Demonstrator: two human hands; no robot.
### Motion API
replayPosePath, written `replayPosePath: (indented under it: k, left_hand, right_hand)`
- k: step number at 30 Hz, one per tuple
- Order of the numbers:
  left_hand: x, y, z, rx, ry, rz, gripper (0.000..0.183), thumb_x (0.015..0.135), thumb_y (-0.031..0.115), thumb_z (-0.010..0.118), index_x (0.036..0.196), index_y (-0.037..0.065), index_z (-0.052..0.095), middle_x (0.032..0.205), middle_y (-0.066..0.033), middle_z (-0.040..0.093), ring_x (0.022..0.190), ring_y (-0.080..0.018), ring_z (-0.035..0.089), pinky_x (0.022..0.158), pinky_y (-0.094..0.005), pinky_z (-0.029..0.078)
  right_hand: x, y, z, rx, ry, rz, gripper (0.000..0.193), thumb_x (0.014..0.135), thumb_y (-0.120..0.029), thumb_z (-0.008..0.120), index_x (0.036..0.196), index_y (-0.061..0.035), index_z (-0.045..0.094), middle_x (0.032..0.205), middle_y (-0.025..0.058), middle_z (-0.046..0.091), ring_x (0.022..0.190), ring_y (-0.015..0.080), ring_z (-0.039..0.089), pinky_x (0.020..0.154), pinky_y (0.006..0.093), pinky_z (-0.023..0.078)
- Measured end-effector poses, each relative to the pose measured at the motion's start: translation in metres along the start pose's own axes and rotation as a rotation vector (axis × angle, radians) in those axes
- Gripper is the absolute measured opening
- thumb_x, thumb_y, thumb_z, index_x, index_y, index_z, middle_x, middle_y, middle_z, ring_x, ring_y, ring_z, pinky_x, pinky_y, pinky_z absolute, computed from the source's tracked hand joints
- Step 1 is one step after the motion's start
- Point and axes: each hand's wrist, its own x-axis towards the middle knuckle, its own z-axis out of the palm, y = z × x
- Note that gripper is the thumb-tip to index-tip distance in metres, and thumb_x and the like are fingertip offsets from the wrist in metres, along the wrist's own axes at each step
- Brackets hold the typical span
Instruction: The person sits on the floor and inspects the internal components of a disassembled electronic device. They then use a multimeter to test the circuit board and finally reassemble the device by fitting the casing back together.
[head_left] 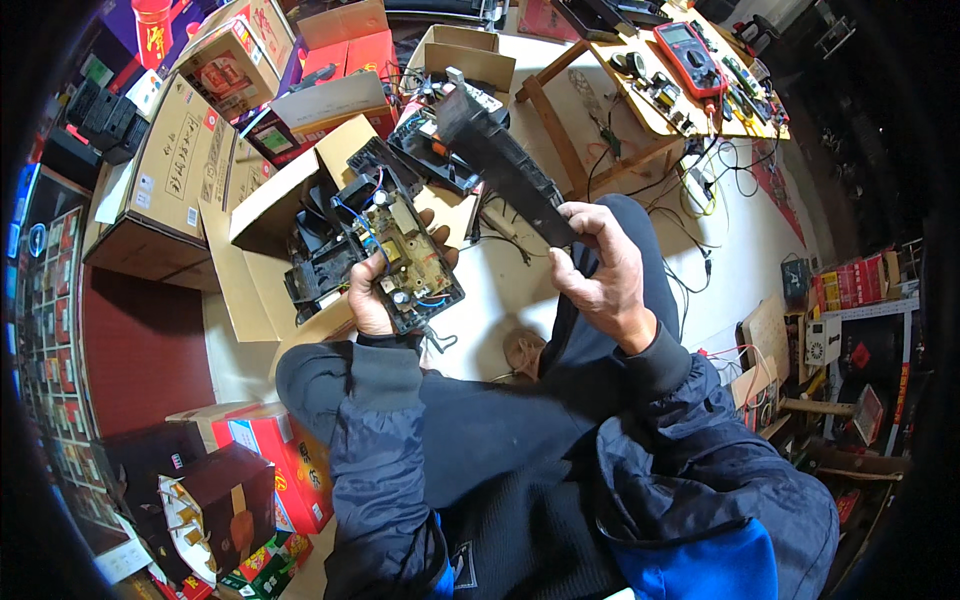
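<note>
My left hand [371, 300] is closed around a power circuit board [408, 250] that sits in an open black plastic casing. Its thumb lies on the near edge and the fingertips show at the far side. Blue wires and a few round capacitors are on the board. Pinched by one end between thumb and fingers, a long black plastic cover [508, 172] slants up and away from my right hand [606, 280]. The cover is apart from the board. Just beyond my left hand, black plastic parts [318, 262] lie in an open cardboard box [262, 290].
More cardboard boxes [165, 165] stand at the left and far left. A low wooden table [640, 110] at the far right bears a red multimeter [690, 58] and tools. Cables [690, 270] trail over the white floor beside my right knee. Red gift boxes [280, 465] sit by my left leg.
</note>
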Motion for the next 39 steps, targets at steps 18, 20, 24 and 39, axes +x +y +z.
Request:
replayPosePath:
  k: [18,20,24,39]
  left_hand:
    - [-0.017,-0.023,-0.025,-0.086,-0.006,-0.124,0.077,0.085,0.027,0.072,0.150,-0.009,0.048,0.131,-0.0271,0.070,0.113,-0.0393,0.075,0.097,-0.0566,0.066]
    - [-0.015,-0.023,-0.031,0.011,0.088,-0.103,0.073,0.084,0.023,0.068,0.148,-0.008,0.051,0.129,-0.0248,0.071,0.109,-0.0365,0.076,0.095,-0.0519,0.067]
    - [-0.014,-0.033,-0.016,0.073,0.064,-0.142,0.085,0.082,0.034,0.078,0.156,0.003,0.049,0.147,-0.0200,0.062,0.143,-0.0384,0.056,0.123,-0.0682,0.041]
    - [0.005,-0.046,-0.005,0.003,0.010,-0.138,0.078,0.092,0.019,0.062,0.164,-0.001,0.036,0.157,-0.0240,0.054,0.140,-0.0410,0.058,0.117,-0.0584,0.051]
  right_hand:
    - [-0.045,0.019,0.002,1.111,-0.133,0.895,0.062,0.104,-0.015,0.046,0.160,0.0073,0.034,0.118,0.0182,0.068,0.096,0.0265,0.073,0.091,0.0416,0.062]
    - [-0.044,0.024,0.002,1.008,-0.167,0.900,0.066,0.103,-0.016,0.044,0.163,0.0063,0.031,0.122,0.0188,0.067,0.099,0.0262,0.073,0.092,0.0406,0.062]
    - [-0.038,0.028,0.008,0.724,-0.213,0.828,0.074,0.102,-0.028,0.063,0.164,0.0032,0.037,0.141,0.0236,0.062,0.124,0.0272,0.065,0.102,0.0385,0.055]
    - [-0.026,0.054,-0.004,1.437,-0.025,0.973,0.069,0.111,-0.058,0.038,0.149,-0.0032,0.056,0.132,0.0233,0.069,0.110,0.0386,0.074,0.098,0.0570,0.059]
